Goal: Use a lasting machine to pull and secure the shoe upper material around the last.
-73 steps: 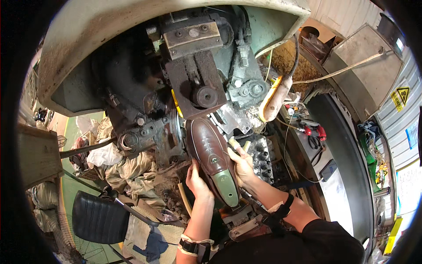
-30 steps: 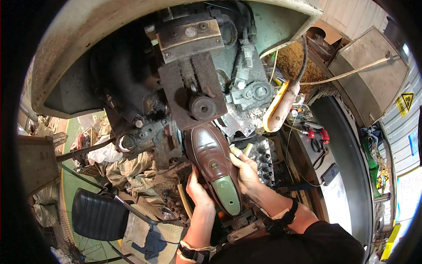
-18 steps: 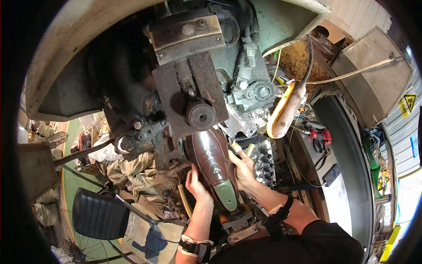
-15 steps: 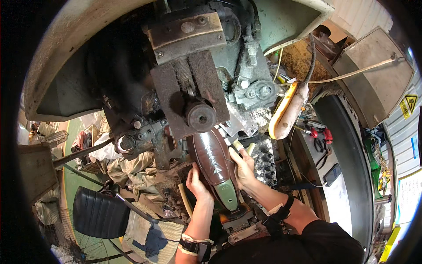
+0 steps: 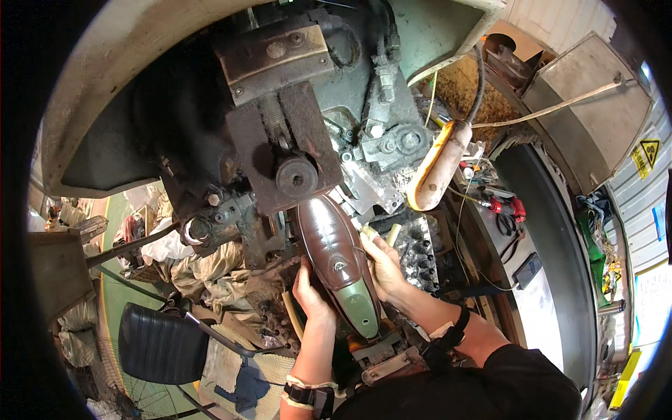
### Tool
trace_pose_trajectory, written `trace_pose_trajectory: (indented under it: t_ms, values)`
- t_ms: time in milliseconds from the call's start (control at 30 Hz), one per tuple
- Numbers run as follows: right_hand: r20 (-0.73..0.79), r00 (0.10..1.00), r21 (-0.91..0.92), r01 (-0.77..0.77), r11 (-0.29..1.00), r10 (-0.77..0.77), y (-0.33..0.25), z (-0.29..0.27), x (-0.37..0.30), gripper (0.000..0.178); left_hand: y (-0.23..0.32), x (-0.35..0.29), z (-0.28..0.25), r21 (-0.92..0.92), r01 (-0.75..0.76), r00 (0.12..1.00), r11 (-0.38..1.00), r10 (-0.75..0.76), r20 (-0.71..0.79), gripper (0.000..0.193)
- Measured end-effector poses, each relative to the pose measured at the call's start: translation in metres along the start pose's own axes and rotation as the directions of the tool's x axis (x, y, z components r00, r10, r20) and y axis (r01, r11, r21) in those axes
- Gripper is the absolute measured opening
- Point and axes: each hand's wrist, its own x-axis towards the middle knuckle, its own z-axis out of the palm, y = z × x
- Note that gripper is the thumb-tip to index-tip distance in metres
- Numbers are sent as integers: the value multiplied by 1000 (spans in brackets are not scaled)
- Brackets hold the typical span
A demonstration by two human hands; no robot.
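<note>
A glossy brown leather shoe upper (image 5: 329, 238) is stretched over a green shoe last (image 5: 357, 308), its bare heel end pointing toward me. My left hand (image 5: 309, 297) holds the left side of the shoe, with its fingers extended along the edge. On the other side my right hand (image 5: 384, 269) grips the shoe, thumb near the top edge and the remaining fingers partly hidden beneath. The far end of the shoe lies just under the round knob (image 5: 298, 180) of a dark metal press head (image 5: 280, 140); whether it touches the machine is hidden.
A worn white-and-yellow hanging handle (image 5: 439, 168) dangles to the right of the press. Farther right, a red tool (image 5: 507, 208) and a phone (image 5: 527, 271) lie on a bench beside a dark curved belt (image 5: 549, 245). A black-backed chair (image 5: 162, 343) stands at lower left, near piled cloth (image 5: 210, 269).
The view has shifted a little, so the machine appears farther left and higher. The shoe has tilted slightly in my hands, its far end leaning left. Both hands keep their hold.
</note>
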Motion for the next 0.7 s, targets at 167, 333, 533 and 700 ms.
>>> trace_pose_trajectory:
  t_ms: [167, 333, 533, 700]
  values:
    - [62, 997, 24, -45, 999, 44, -4, -2, -7, 45, 15, -18, 14, 75, 21, 999, 997, -23, 24, 39]
    - [26, 997, -18, 72, 997, -71, 1, 8, -14, 33, 3, -8, 5, -6, 18, 1000, 1000, -18, -13, 37]
    - [-17, 993, -69, 113, 991, -114, 0, -3, -3, 39, -4, -13, 12, 41, -36, 994, 999, 40, -97, 28]
    - [-27, 993, -92, 108, 990, -111, -1, 2, -13, 41, -5, -15, 5, -33, -32, 997, 999, 29, -74, 26]
